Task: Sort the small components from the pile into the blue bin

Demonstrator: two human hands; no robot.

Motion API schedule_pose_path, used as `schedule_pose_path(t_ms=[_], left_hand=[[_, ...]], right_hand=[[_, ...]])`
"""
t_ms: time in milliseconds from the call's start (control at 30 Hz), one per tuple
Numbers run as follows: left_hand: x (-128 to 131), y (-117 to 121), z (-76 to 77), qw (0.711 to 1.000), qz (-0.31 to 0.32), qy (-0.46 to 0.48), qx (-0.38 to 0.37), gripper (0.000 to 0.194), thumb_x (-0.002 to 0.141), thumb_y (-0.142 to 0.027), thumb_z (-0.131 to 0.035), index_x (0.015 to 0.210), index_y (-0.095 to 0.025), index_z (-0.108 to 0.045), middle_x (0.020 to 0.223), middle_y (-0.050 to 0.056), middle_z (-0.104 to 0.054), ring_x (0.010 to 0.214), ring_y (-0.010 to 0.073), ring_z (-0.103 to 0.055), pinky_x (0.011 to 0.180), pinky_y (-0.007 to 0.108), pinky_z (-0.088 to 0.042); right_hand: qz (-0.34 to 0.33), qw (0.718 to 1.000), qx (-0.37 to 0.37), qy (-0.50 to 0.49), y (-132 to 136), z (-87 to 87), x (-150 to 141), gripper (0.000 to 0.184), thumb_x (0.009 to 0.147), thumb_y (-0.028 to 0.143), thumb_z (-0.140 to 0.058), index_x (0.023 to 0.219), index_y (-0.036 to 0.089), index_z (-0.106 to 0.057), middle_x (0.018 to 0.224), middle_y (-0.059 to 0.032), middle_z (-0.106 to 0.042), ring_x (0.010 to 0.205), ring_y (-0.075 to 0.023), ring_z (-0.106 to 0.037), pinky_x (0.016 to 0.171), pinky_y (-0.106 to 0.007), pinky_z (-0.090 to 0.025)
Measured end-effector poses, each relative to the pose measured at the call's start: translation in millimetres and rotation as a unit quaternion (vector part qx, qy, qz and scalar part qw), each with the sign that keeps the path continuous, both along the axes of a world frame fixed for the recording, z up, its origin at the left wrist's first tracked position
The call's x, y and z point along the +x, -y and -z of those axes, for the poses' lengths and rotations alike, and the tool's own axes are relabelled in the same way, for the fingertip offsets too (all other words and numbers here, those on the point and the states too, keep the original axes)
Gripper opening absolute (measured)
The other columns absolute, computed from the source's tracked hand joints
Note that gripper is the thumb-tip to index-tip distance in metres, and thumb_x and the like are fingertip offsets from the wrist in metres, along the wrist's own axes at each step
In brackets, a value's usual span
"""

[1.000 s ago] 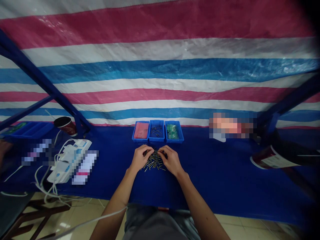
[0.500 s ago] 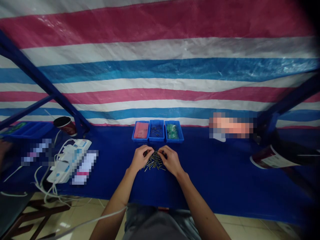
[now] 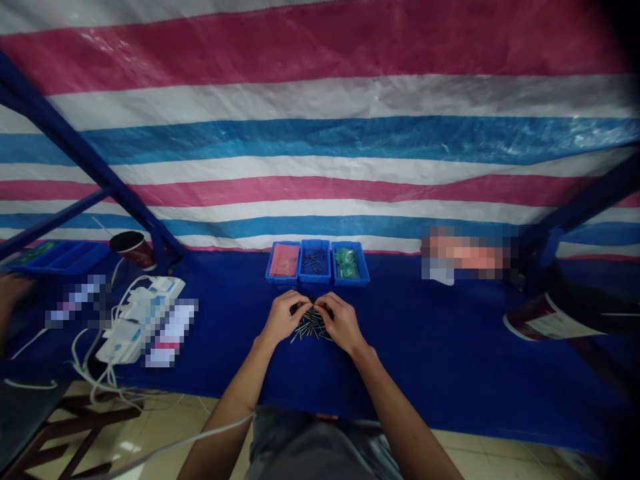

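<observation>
A heap of thin, pointed, brass-and-dark metal pieces (image 3: pixel 311 327), like long screws or drill bits, lies on the blue table in front of me. At the heap's left far edge, my left hand (image 3: pixel 287 316) is closed, thumb against fingers. My right hand (image 3: pixel 340 317) mirrors it from the right, also in a pinch, and the fingertips of both almost meet over the heap. What is between the fingertips is too small to make out. Just beyond stand three blue trays: one with red packets (image 3: pixel 284 260), one with several thin metal pieces (image 3: pixel 315 261), one with green packets (image 3: pixel 349 263).
On the left are a white power strip (image 3: pixel 143 320) with cables, a paper cup (image 3: pixel 134 251) and another blue tray (image 3: pixel 75 259). Another person's hand (image 3: pixel 13 293) shows at the left edge. A large cup (image 3: pixel 545 319) lies right; striped sheeting (image 3: pixel 320 153) hangs behind.
My hands have drawn closer together, the fingertips now nearly touching over the heap. The other person's hand at the left edge reaches further into view. The whole view has shifted slightly.
</observation>
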State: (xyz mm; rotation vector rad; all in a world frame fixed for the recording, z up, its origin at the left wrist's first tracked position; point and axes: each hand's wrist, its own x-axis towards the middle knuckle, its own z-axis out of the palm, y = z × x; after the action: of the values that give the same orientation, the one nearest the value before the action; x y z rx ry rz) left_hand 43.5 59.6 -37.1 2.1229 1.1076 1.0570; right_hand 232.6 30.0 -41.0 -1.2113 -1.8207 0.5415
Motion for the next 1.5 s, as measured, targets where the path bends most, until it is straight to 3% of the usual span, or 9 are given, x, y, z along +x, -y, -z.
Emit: schedule_pose_path(t_ms=[233, 500, 633, 767, 867, 933, 1100, 1233, 1500], left_hand=[[0.7, -0.2, 0.1, 1.0, -0.016, 0.019, 0.0, 0.017, 0.094, -0.03, -0.063, 0.087, -0.019, -0.073, 0.076, 0.004, -0.066, 0.071, 0.0149, -0.058, 0.068, 0.027, -0.044], [-0.2, -0.8, 1.1, 0.999, -0.036, 0.034, 0.001, 0.019, 0.094, -0.031, -0.062, 0.087, -0.018, -0.074, 0.075, 0.003, -0.067, 0.065, 0.0134, -0.056, 0.064, 0.026, -0.043], [-3.4, -4.0, 1.4, 0.994, -0.08, 0.079, -0.014, 0.021, 0.094, -0.033, -0.062, 0.087, -0.017, -0.073, 0.081, 0.004, -0.071, 0.064, 0.0127, -0.057, 0.063, 0.025, -0.043], [-4.0, -3.8, 1.4, 0.995, -0.071, 0.067, -0.01, 0.024, 0.095, -0.036, -0.06, 0.087, -0.017, -0.073, 0.082, 0.004, -0.072, 0.065, 0.0131, -0.058, 0.065, 0.025, -0.044], [-3.0, -2.4, 1.4, 0.997, -0.061, 0.049, -0.009, 0.025, 0.095, -0.036, -0.059, 0.087, -0.017, -0.073, 0.081, 0.004, -0.072, 0.065, 0.0135, -0.058, 0.064, 0.025, -0.044], [-2.7, -2.2, 1.6, 0.996, -0.07, 0.052, -0.014, 0.025, 0.095, -0.036, -0.059, 0.087, -0.017, -0.073, 0.081, 0.004, -0.074, 0.065, 0.0136, -0.059, 0.063, 0.025, -0.044], [-3.0, -4.0, 4.4, 0.994, -0.078, 0.074, -0.03, 0.025, 0.094, -0.037, -0.06, 0.089, -0.017, -0.073, 0.08, 0.003, -0.075, 0.063, 0.0134, -0.061, 0.062, 0.025, -0.045], [-3.3, -5.3, 6.8, 0.993, -0.08, 0.082, -0.041, 0.024, 0.094, -0.036, -0.06, 0.09, -0.017, -0.073, 0.081, 0.003, -0.075, 0.064, 0.0136, -0.062, 0.063, 0.025, -0.045], [-4.3, -4.9, 5.4, 0.991, -0.081, 0.087, -0.059, 0.026, 0.094, -0.038, -0.06, 0.09, -0.017, -0.073, 0.078, 0.002, -0.074, 0.065, 0.0141, -0.063, 0.062, 0.024, -0.044]], right_hand=[[0.022, 1.0, 0.005, 0.002, -2.5, 2.5, 3.5, 0.015, 0.098, 0.025, -0.053, 0.091, 0.023, -0.066, 0.089, -0.0025, -0.067, 0.079, -0.017, -0.063, 0.074, -0.028, -0.046], [0.039, 0.999, 0.011, 0.005, -4.4, 4.3, 9.2, 0.023, 0.1, 0.032, -0.049, 0.087, 0.023, -0.066, 0.085, -0.0034, -0.067, 0.076, -0.0174, -0.063, 0.073, -0.028, -0.046], [0.153, 0.987, 0.038, -0.017, -16.7, -3.0, 9.3, 0.029, 0.099, 0.04, -0.05, 0.087, 0.021, -0.068, 0.081, -0.0042, -0.067, 0.069, -0.0172, -0.061, 0.067, -0.028, -0.046], [0.257, 0.966, 0.031, 0.013, -46.9, -29.4, 6.9, 0.032, 0.099, 0.042, -0.049, 0.097, 0.019, -0.072, 0.081, -0.0071, -0.071, 0.071, -0.02, -0.064, 0.069, -0.03, -0.044], [0.252, 0.964, -0.001, 0.082, -63.6, -47.9, 10.3, 0.031, 0.098, 0.04, -0.051, 0.1, 0.02, -0.074, 0.075, -0.0081, -0.071, 0.067, -0.0213, -0.064, 0.064, -0.029, -0.04], [0.245, 0.966, 0.005, 0.08, -62.6, -50.7, 16.3, 0.032, 0.1, 0.038, -0.049, 0.1, 0.019, -0.074, 0.076, -0.0079, -0.072, 0.067, -0.0206, -0.064, 0.063, -0.028, -0.039], [0.126, 0.992, -0.002, 0.031, -29.0, -21.6, 38.7, 0.024, 0.096, 0.035, -0.054, 0.095, 0.019, -0.073, 0.088, -0.0065, -0.072, 0.074, -0.0193, -0.065, 0.07, -0.029, -0.045], [0.048, 0.996, -0.075, 0.019, -1.4, 2.4, 52.1, 0.019, 0.092, 0.034, -0.061, 0.092, 0.02, -0.073, 0.086, -0.0048, -0.068, 0.07, -0.0177, -0.061, 0.066, -0.029, -0.046], [0.018, 0.994, -0.102, 0.036, 17.7, 5.9, 51.7, 0.017, 0.09, 0.037, -0.065, 0.089, 0.021, -0.072, 0.085, -0.0046, -0.065, 0.068, -0.017, -0.058, 0.067, -0.031, -0.048]])
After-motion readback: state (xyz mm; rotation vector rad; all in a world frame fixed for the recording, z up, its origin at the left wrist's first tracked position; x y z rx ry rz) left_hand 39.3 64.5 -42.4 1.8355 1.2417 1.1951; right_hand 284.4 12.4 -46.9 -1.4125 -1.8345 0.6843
